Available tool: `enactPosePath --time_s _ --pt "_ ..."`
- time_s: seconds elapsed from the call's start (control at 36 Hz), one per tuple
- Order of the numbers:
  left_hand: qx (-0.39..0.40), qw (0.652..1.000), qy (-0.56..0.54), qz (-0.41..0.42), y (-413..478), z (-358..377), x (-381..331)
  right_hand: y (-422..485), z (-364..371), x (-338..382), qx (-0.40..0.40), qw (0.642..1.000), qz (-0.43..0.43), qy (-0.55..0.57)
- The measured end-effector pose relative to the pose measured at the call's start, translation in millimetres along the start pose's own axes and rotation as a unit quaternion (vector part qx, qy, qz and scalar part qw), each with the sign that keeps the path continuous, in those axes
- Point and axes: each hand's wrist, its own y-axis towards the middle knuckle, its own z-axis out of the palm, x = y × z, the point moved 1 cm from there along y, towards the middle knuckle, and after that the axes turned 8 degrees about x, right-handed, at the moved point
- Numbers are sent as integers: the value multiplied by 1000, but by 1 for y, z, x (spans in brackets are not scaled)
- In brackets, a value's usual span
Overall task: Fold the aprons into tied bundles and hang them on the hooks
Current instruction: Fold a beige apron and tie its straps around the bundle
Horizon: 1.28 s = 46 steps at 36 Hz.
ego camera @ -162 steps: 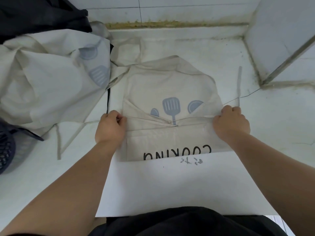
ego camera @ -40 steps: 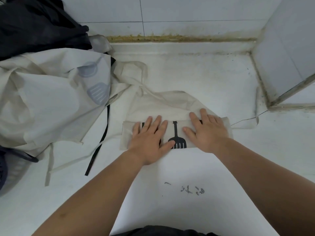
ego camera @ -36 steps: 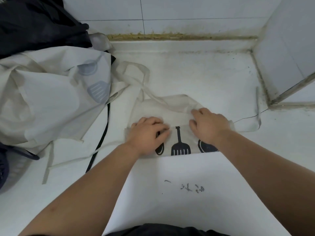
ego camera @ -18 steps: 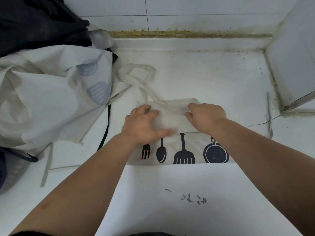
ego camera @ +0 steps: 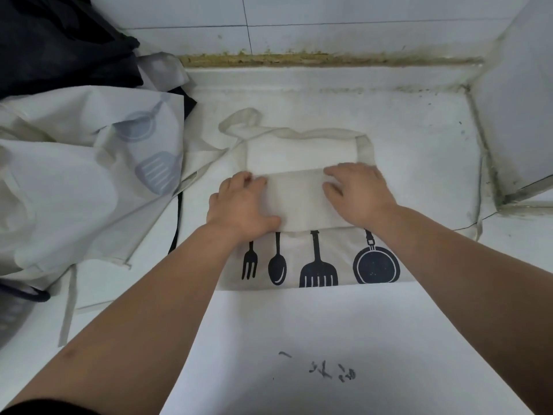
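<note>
A beige apron (ego camera: 317, 265) printed with a black fork, spoon, spatula and pan lies flat on the white counter. Its middle is folded into a thick band (ego camera: 299, 199) that lies across it. My left hand (ego camera: 239, 205) grips the band's left end, fingers curled over the far edge and thumb on the near edge. At the right end my right hand (ego camera: 359, 196) holds the band with curled fingers. Beyond the band lie the bib and the neck strap loop (ego camera: 299, 134). One waist tie (ego camera: 478, 205) trails to the right.
A heap of other beige aprons (ego camera: 74, 175) and dark cloth (ego camera: 59, 40) fills the left side. A black strap (ego camera: 176, 223) runs beside it, with a dark basket (ego camera: 15, 310) at the left edge. White paper (ego camera: 329, 339) with scribbles lies near me. Tiled walls (ego camera: 523, 115) close the back and right.
The folded band has turned over away from me, uncovering the whole utensil print. Both hands moved farther from me with it, and the neck strap now lies stretched across the far side.
</note>
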Motion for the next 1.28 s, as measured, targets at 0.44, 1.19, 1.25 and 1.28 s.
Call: enactPosePath --time_s 0.44,1.19,1.25,1.28 --pt "-105 988 -61 95 -34 18 3 -53 -3 0 -21 997 -44 -53" --pt "178 979 -59 82 -75 -7 -6 -95 -21 0 201 979 -8 20" --pt "186 976 -100 57 -64 -13 -5 -88 -24 -2 199 980 -4 5" --pt "185 976 -106 46 -58 -15 -4 -84 -26 -2 197 980 2 -2"
